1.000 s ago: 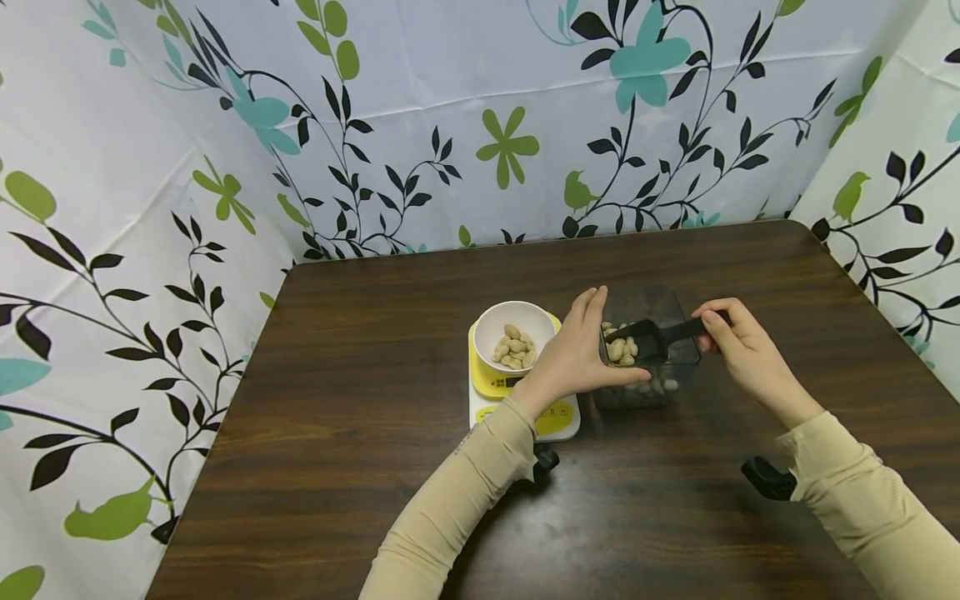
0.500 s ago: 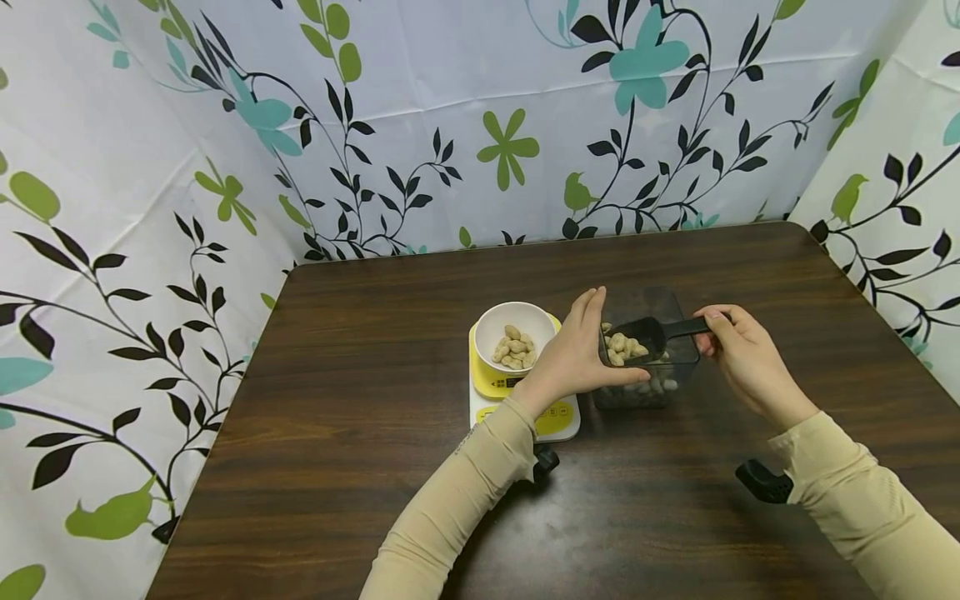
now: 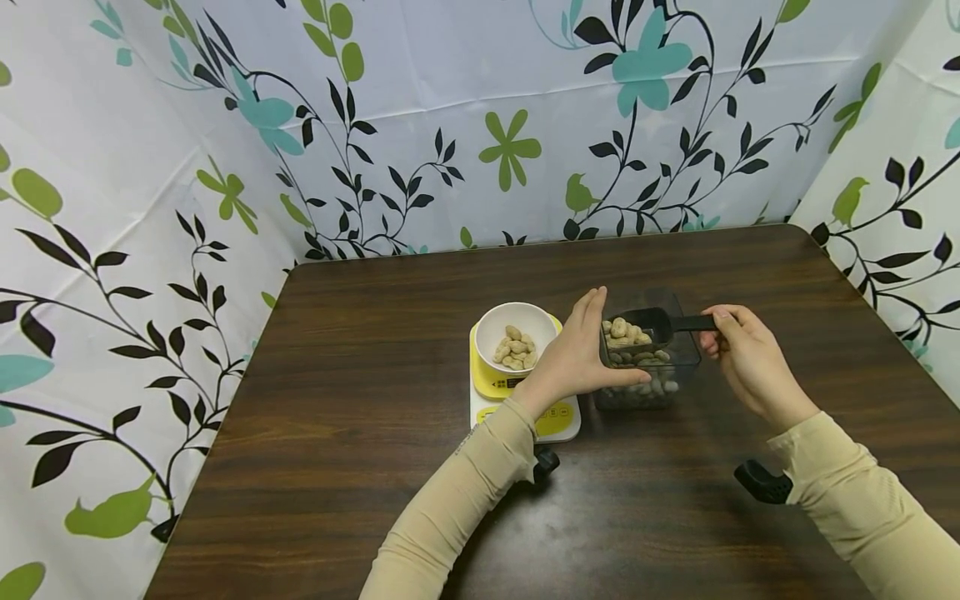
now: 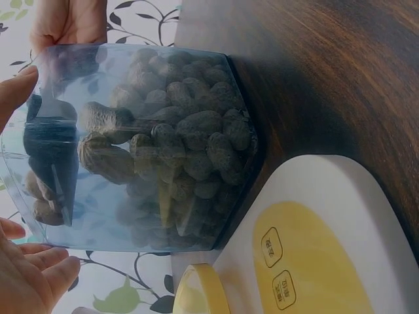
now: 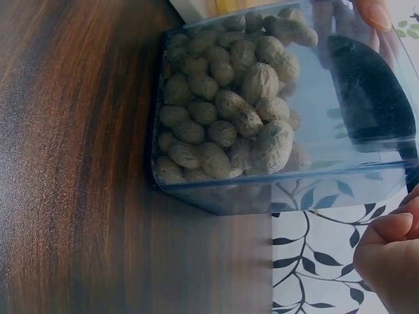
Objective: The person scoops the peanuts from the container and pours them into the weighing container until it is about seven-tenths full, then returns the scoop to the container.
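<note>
Head: one scoop (image 3: 663,324), one bin (image 3: 684,357), one bowl (image 3: 492,331).

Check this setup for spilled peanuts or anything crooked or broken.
Nothing stands out: the visible peanuts lie in the bowl, the scoop and the clear container, none spilled in view. The bowl sits on the scale, and no damage shows.

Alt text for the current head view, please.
A person's right hand holds a black scoop of peanuts at the top of a clear box of peanuts, with the left hand resting against the box. Beside it, a white bowl of peanuts sits on a yellow-and-white scale on a dark table.
</note>
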The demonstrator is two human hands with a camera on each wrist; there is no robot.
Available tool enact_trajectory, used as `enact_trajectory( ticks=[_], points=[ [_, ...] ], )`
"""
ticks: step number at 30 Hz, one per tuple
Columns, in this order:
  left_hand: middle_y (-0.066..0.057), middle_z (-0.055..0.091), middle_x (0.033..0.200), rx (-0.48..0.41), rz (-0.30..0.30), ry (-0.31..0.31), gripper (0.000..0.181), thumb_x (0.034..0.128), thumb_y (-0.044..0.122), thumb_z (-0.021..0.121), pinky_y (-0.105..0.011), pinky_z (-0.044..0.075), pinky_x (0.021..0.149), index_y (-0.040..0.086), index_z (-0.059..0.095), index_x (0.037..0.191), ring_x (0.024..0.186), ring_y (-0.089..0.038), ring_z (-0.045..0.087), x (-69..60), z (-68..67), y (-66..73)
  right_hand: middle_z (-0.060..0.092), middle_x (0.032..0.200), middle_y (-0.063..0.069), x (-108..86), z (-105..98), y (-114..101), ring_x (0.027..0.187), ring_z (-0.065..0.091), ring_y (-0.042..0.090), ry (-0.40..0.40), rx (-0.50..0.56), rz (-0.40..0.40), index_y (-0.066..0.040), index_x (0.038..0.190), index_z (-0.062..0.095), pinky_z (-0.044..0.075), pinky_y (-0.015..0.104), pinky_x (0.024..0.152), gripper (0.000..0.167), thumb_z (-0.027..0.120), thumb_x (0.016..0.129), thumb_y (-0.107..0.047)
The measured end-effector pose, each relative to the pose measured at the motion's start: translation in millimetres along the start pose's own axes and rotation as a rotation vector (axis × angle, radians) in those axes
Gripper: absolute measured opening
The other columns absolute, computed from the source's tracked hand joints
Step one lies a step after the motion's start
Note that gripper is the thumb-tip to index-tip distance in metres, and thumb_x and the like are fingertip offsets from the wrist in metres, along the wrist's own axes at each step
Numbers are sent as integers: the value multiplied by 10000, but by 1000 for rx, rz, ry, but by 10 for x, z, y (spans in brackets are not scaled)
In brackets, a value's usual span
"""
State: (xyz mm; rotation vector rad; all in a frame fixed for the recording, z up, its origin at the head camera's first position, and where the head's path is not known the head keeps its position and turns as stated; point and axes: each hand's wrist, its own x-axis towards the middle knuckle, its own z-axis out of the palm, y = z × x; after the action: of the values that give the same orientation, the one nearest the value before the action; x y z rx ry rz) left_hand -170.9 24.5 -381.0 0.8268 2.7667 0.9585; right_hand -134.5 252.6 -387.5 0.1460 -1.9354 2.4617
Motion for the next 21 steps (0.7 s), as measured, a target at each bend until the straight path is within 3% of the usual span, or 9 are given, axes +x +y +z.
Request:
enact_trajectory(
  ticks=[7, 21],
  points=[
    [-41, 76, 1582, 0, 4, 0, 1186, 684, 622, 712, -381, 375, 1075, 205, -26, 1514, 1432, -207, 229, -3, -2, 5, 513, 764, -35, 5, -13, 25, 682, 456, 69, -46, 61, -44, -85, 1082, 407, 299, 228, 610, 177, 410, 990, -236],
    [-40, 84, 1582, -11, 3, 6, 1201, 678, 618, 719, -385, 386, 1064, 220, -50, 1510, 1435, -202, 220, -10, 2, -1, 464, 827, -21, -35, -83, 17, 728, 417, 77, -49, 117, 50, -66, 1121, 363, 360, 195, 659, 263, 400, 981, -285]
  ],
)
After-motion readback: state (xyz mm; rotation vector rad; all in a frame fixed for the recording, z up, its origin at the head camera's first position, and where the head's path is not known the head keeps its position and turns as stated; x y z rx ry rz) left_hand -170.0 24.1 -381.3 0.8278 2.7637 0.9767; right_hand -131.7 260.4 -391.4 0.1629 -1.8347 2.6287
